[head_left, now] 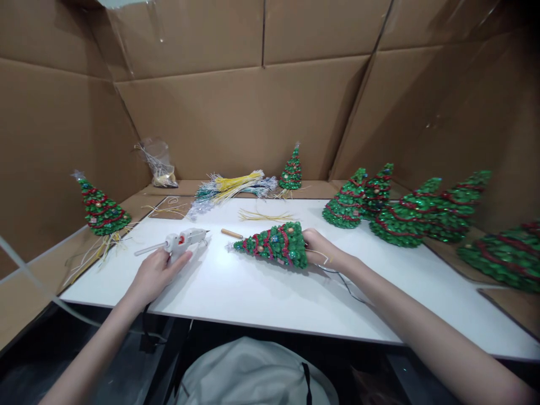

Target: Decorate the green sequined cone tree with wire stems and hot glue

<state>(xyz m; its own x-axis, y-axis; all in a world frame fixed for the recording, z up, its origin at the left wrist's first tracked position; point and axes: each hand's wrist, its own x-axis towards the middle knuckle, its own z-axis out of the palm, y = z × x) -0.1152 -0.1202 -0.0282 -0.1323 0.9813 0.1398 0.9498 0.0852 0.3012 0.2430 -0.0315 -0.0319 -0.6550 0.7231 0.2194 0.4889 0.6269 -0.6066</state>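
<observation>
My left hand (158, 271) is wrapped round the handle of a white hot glue gun (185, 238), whose nozzle points right and whose glue stick juts out at the back. In my right hand (318, 246) is a small green Christmas tree (274, 246) with red garland, lying sideways with its star tip toward the glue gun. The fingers of this hand are partly hidden inside the tree's base. Wires trail from the base near my wrist. Between gun and tree lies a thin stick with a wooden handle (231, 233), apart from both.
Bundled yellow, white and green wires (236, 185) lie at the back, with loose yellow wires (266, 216) in front. Several finished-looking trees (405, 219) stand on the right, one tree (103, 208) at left, another tree (292, 169) behind. Cardboard walls (236, 124) enclose the white board (236, 304).
</observation>
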